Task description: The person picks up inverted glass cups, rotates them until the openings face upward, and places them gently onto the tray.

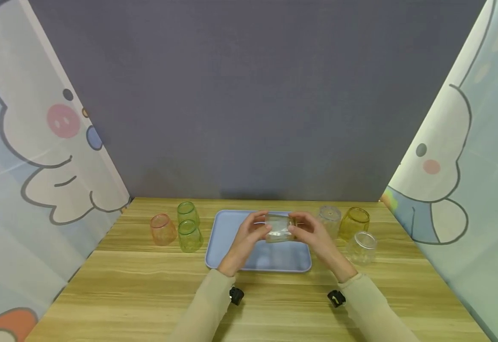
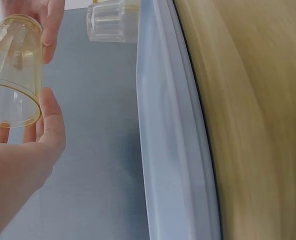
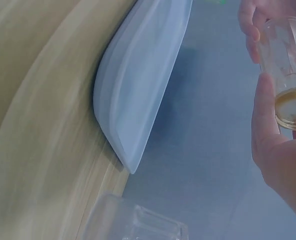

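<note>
Yellowish see-through cup (image 1: 277,229) held sideways above blue tray (image 1: 224,240), left hand (image 1: 249,233) gripping rim end, right hand (image 1: 314,233) gripping base end, orange cup (image 1: 163,231) on surface (image 1: 125,289) left of tray, yellow cup (image 1: 354,222) right

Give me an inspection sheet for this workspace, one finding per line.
Surface: wood-grain table with a blue tray on it.
Job's things: pale amber-tinted cup, held sideways above the tray.
Clutter: orange cup and two green cups left of the tray; yellow cup and two clear cups right of it.
Grips: left grip holds the cup's rim end, right grip its base end.
Cables: nothing seen.
Surroundings: gray backdrop behind; cartoon-printed panels at both sides.
</note>
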`<act>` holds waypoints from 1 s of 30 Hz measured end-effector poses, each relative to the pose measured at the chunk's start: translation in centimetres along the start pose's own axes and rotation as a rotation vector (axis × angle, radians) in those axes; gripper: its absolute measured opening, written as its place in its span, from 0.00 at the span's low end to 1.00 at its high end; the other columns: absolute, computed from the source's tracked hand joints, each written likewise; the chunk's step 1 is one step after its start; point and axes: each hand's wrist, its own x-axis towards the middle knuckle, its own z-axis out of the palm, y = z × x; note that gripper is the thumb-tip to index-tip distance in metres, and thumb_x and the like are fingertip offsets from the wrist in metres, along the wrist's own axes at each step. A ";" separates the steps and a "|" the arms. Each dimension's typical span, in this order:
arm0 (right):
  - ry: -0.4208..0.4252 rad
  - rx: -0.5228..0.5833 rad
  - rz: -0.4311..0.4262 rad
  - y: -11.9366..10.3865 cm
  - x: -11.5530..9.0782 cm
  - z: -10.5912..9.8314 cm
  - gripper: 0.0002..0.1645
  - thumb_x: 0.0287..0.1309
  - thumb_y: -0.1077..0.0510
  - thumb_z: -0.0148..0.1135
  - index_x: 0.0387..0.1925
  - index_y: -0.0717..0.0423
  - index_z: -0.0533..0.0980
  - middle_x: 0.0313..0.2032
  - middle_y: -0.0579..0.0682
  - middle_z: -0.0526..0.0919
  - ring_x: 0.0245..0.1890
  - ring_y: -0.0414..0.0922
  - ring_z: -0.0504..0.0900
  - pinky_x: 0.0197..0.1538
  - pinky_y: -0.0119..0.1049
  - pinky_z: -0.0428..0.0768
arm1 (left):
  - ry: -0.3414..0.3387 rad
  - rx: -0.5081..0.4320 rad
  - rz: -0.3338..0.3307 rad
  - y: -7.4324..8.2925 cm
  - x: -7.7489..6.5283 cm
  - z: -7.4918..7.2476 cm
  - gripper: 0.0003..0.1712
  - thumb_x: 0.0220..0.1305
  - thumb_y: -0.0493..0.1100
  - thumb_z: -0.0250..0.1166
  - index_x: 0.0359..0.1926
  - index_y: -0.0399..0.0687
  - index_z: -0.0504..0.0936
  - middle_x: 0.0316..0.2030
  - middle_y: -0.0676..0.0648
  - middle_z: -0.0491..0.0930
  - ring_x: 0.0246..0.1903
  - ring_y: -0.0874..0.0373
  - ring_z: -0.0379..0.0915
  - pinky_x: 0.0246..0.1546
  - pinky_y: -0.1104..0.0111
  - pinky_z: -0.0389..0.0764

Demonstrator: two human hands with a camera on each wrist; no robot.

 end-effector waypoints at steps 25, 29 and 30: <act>-0.132 -0.197 -0.019 -0.7 0.1 -0.3 0.29 0.66 0.55 0.67 0.64 0.59 0.72 0.57 0.63 0.77 0.55 0.58 0.79 0.49 0.44 0.84 | -0.009 0.231 0.018 2.0 -1.1 -3.1 0.28 0.72 0.48 0.64 0.68 0.45 0.72 0.59 0.41 0.73 0.56 0.47 0.73 0.50 0.59 0.80; -0.133 -0.342 -0.025 -0.9 -0.1 -0.5 0.26 0.65 0.53 0.68 0.61 0.56 0.75 0.54 0.59 0.80 0.51 0.53 0.81 0.49 0.45 0.81 | -0.009 0.248 0.005 2.3 -1.0 -3.4 0.28 0.72 0.46 0.64 0.68 0.44 0.72 0.58 0.40 0.73 0.56 0.46 0.73 0.49 0.60 0.80; -0.136 -0.367 -0.026 -1.0 -0.1 -0.6 0.26 0.65 0.52 0.68 0.61 0.56 0.75 0.53 0.59 0.80 0.51 0.52 0.81 0.49 0.45 0.81 | -0.007 0.258 0.004 2.3 -1.0 -3.5 0.28 0.72 0.45 0.64 0.68 0.44 0.72 0.58 0.40 0.73 0.57 0.46 0.73 0.49 0.60 0.80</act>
